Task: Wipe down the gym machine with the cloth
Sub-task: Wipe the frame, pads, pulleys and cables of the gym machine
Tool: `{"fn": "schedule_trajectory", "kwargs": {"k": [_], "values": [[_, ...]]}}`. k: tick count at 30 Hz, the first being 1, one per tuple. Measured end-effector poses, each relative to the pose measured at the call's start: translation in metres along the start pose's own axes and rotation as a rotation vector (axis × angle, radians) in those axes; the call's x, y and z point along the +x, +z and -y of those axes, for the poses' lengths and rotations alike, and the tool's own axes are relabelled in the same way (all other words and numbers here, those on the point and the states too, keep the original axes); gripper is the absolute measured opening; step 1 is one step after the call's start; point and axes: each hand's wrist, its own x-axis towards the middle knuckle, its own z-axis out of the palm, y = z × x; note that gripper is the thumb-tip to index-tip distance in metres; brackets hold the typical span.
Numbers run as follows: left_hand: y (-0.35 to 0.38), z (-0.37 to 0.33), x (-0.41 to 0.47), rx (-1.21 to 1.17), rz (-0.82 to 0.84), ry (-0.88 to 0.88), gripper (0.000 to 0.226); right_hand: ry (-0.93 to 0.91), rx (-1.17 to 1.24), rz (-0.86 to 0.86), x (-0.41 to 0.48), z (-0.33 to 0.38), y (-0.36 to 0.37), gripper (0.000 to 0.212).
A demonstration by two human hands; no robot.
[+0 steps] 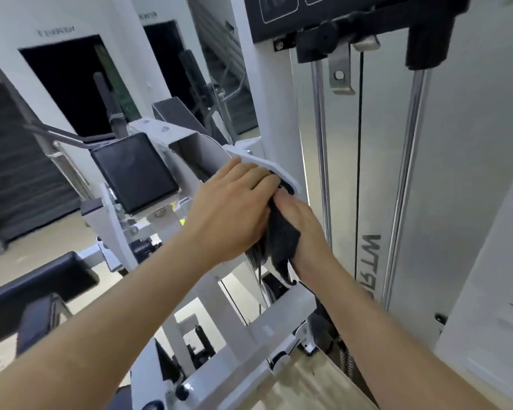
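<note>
gripping the dark cloth (282, 241), the right hand (304, 229) has its palm and fingers wrapped round the bunched fabric, and a loose end hangs out below the heel of the hand. the left hand (234, 208) comes in from the other side, its fingers curled over the cloth's upper end and holding it against the rounded corner of a white plate (292, 177) on the gym machine (208, 291). the fingertips of the two hands almost meet at that corner, with the cloth sandwiched between the hands and lying down the plate's edge. both bare forearms reach up from the bottom of the view.

just left of the hands, on the same white frame, sits a tilted square black pad (134, 170). a black seat cushion (36, 288) lies lower down, near the left edge of the machine. to the right of the hands stands the weight tower: two upright chrome guide rods (320, 143) with a thin black cable (359, 143) between them, in front of a pale panel (462, 173) with dark lettering, which is too blurred to read. a black housing (338, 19) caps the top of the tower. under the frame is a light wooden floor (308, 386), and dark stairs (12, 173) rise at the far left.
</note>
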Motion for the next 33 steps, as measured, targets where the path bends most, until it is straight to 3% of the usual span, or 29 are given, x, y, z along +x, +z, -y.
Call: {"fn": "schedule_trajectory", "kwargs": {"k": [2, 5, 8, 10, 12, 14, 17, 20, 22, 24, 27, 30, 33], "values": [[-0.004, 0.005, 0.001, 0.014, 0.043, -0.041, 0.038, -0.033, -0.189, 0.023, 0.0, -0.005, 0.002, 0.035], [-0.006, 0.009, 0.007, 0.016, 0.042, -0.138, 0.04, 0.078, -0.305, 0.113, 0.001, -0.024, -0.028, 0.034], [-0.001, 0.01, 0.022, 0.003, -0.03, -0.278, 0.036, 0.192, -0.036, 0.126, 0.027, -0.005, -0.034, 0.036], [-0.003, 0.019, 0.032, -0.009, -0.069, -0.347, 0.036, 0.115, 0.076, 0.146, 0.055, 0.014, -0.019, 0.022], [-0.008, 0.037, 0.038, -0.018, -0.081, -0.43, 0.037, -0.075, -0.071, 0.258, 0.075, 0.028, 0.008, 0.027], [-0.013, 0.056, 0.042, -0.104, -0.035, -0.586, 0.033, -0.15, -0.167, 0.356, 0.09, 0.029, 0.031, 0.032], [-0.012, 0.072, 0.043, -0.271, 0.066, -0.793, 0.032, -0.107, -0.107, 0.409, 0.122, 0.029, 0.051, 0.033], [-0.011, 0.075, 0.047, -0.232, 0.035, -0.872, 0.022, -0.021, -0.135, 0.487, 0.163, 0.037, 0.071, 0.033], [-0.012, 0.076, 0.05, -0.114, 0.087, -0.889, 0.008, -0.019, -0.197, 0.551, 0.183, 0.042, 0.087, 0.042], [-0.012, 0.079, 0.055, 0.034, 0.193, -0.875, 0.002, 0.019, -0.201, 0.551, 0.2, 0.042, 0.1, 0.031], [-0.015, 0.088, 0.058, 0.186, 0.182, -0.862, 0.008, 0.132, -0.202, 0.597, 0.208, 0.047, 0.104, 0.018], [-0.02, 0.106, 0.048, 0.418, 0.081, -0.72, 0.026, -0.092, -0.513, 0.734, 0.202, 0.046, 0.088, 0.028], [-0.022, 0.138, 0.034, 0.228, 0.115, -0.836, 0.029, -0.262, -0.757, 0.806, 0.207, 0.052, 0.088, 0.024]]}}
